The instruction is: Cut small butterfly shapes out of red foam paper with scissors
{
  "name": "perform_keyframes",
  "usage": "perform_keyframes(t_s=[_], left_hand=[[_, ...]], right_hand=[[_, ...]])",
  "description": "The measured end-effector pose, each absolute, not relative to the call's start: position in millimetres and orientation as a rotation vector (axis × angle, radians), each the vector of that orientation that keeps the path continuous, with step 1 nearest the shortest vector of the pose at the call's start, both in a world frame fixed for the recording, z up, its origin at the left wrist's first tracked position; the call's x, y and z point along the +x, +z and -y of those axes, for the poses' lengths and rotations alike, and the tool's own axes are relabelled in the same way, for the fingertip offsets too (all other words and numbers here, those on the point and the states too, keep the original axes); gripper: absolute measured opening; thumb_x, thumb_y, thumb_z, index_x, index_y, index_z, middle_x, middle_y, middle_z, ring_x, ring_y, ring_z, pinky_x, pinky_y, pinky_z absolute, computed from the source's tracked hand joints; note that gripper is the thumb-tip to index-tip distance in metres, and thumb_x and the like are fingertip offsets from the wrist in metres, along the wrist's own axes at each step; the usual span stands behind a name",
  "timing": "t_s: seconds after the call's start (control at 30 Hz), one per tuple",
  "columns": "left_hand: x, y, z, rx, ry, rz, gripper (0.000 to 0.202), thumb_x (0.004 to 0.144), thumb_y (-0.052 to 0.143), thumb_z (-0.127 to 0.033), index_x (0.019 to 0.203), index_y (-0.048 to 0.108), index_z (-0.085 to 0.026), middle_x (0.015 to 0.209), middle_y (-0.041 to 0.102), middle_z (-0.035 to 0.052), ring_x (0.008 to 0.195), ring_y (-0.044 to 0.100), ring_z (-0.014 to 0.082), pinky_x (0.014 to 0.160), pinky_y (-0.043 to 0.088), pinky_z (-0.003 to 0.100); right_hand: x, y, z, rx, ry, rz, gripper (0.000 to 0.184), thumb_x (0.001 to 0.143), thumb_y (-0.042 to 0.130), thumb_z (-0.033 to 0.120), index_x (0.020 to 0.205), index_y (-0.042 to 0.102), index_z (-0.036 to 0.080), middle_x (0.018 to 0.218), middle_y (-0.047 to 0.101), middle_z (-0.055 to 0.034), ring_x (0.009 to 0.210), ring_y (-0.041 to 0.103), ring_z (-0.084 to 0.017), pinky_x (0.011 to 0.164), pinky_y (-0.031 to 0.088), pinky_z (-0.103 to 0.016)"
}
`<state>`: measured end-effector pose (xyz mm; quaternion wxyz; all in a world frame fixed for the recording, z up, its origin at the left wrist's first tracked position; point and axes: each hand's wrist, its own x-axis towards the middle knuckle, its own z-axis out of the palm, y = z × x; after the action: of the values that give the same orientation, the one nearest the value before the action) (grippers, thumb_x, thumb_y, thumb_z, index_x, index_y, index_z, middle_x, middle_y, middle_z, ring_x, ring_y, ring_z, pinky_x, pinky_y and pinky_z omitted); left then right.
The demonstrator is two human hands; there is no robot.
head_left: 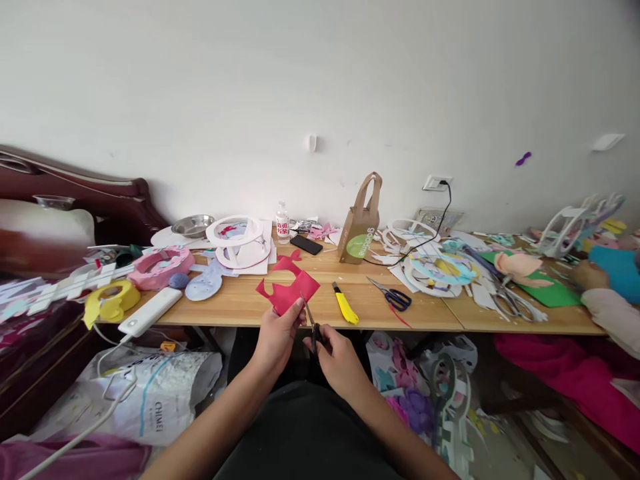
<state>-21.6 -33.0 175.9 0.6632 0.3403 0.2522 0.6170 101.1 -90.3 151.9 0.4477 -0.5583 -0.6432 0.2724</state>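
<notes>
My left hand [278, 335] pinches a red sheet [287, 291], paper or thin foam, with rounded pieces cut out of its upper and left edges. In my right hand [336, 351] is a pair of small dark scissors [311, 319]. Their blades point up at the sheet's lower right edge, close to my left fingertips. Both hands are just over the table's front edge. A yellow utility knife [346, 305] lies right of the sheet, and farther right rests a second pair of scissors [391, 294] with dark blue handles beside a thin red strip.
A brown bag [361, 223], a black phone [307, 245] and a bottle [283, 225] stand or lie at the back of the wooden table [320, 270]. White rings [235, 241] and a power strip [151, 312] are leftward. At far right, another person's hand [591, 275] is near blue material.
</notes>
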Motion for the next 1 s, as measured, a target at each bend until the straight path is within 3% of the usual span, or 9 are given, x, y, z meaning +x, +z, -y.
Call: perform_keyframes(t_s=[0.4,0.67,1.0], left_hand=[[-27,180,34,0.905,1.367,-0.658,0.032,0.064,0.085,-0.038,0.070,0.066,-0.013,0.062,0.060,0.0007,0.056,0.053,0.0115,0.057,0.043,0.023],[-29,180,33,1.070,1.356,-0.681,0.028,0.071,0.081,-0.039,0.068,0.068,-0.014,0.062,0.063,0.0022,0.057,0.054,0.0128,0.059,0.043,0.024],[-29,183,35,1.190,1.324,-0.686,0.029,0.078,0.074,-0.043,0.072,0.066,-0.016,0.062,0.062,0.0011,0.054,0.055,0.0133,0.057,0.044,0.025]], right_hand=[[106,156,96,-1.412,0.637,1.645,0.018,0.089,0.053,0.033,0.076,0.051,0.021,0.072,0.061,-0.0013,0.066,0.055,-0.018,0.060,0.037,-0.026],[112,157,96,-1.409,0.593,1.645,0.014,0.088,0.053,0.026,0.075,0.052,0.021,0.075,0.065,-0.0028,0.067,0.058,-0.018,0.059,0.038,-0.026],[118,153,97,-1.422,0.510,1.681,0.010,0.088,0.054,0.028,0.082,0.055,0.020,0.076,0.062,-0.0035,0.066,0.053,-0.017,0.059,0.038,-0.025]])
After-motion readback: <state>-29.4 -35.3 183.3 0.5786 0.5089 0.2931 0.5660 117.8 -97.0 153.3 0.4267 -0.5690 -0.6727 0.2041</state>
